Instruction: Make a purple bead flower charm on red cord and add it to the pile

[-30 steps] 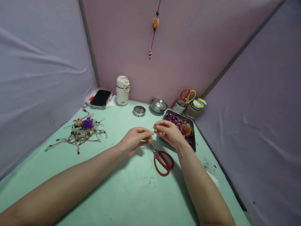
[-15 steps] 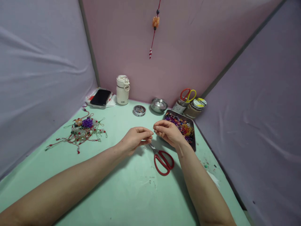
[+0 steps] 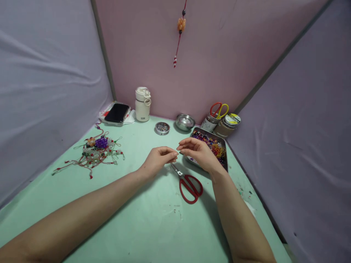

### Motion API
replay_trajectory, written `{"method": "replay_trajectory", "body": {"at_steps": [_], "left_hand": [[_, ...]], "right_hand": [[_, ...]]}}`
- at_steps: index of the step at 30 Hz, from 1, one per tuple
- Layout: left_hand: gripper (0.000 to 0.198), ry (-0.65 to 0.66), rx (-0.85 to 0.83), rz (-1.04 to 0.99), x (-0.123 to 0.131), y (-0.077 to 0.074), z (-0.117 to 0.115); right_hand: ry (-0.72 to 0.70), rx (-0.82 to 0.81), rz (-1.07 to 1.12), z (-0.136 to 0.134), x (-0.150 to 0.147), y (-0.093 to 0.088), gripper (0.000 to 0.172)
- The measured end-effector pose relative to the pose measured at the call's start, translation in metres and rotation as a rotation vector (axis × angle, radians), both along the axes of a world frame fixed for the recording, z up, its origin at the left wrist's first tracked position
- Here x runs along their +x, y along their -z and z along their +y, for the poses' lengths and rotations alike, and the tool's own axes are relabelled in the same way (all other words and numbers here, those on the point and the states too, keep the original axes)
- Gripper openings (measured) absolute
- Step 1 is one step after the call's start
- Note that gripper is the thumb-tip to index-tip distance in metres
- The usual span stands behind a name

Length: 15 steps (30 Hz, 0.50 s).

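Observation:
My left hand (image 3: 159,159) is held over the middle of the table, thumb and fingertips pinched together. Whatever is between them is too small to make out. Facing it, the tips close to the left ones, is my right hand (image 3: 197,152). Its thumb and fingers are slightly parted, and I see nothing between them. Just below the hands lie red-handled scissors (image 3: 191,188), blades pointing up and left. Behind my right hand, a dark metal tray (image 3: 226,155) holds many coloured beads (image 3: 204,138) and a tangle of yellow thread (image 3: 218,149).
Finished-looking beaded strings (image 3: 100,151) lie in a heap at left. Along the back stand a phone (image 3: 117,113), a white bottle (image 3: 143,105), a small round tin (image 3: 162,128), a steel bowl (image 3: 185,122) and jars (image 3: 227,125). A beaded cord (image 3: 181,25) hangs above.
My right thumb and fingertips have parted from a pinch, and that hand has shifted slightly up and left. My left hand stays nearly in place, still pinched.

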<state>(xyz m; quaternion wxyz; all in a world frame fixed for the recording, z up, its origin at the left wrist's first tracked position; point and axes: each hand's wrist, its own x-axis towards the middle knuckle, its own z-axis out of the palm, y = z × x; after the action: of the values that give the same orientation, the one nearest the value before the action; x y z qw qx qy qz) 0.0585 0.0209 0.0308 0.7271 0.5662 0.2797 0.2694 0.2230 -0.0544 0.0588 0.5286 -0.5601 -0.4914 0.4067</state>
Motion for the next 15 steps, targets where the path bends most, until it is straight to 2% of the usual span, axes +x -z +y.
{"method": "replay_trajectory", "body": {"at_steps": [5,9,12,15], "left_hand": [[0.024,-0.050,-0.021,-0.052,0.001,0.003,0.001],[0.026,-0.094,-0.019,-0.103,0.001,0.006,0.003],[0.027,-0.141,-0.031,-0.120,0.002,0.007,0.004],[0.026,-0.161,-0.026,-0.128,0.004,0.007,0.003]], "right_hand": [[0.120,0.027,-0.138,-0.003,0.015,-0.003,0.021],[0.285,0.035,-0.488,-0.008,0.038,-0.002,0.014],[0.330,-0.099,-0.850,-0.014,0.057,-0.001,0.008],[0.271,-0.267,-1.079,-0.018,0.067,0.001,0.012]]}}
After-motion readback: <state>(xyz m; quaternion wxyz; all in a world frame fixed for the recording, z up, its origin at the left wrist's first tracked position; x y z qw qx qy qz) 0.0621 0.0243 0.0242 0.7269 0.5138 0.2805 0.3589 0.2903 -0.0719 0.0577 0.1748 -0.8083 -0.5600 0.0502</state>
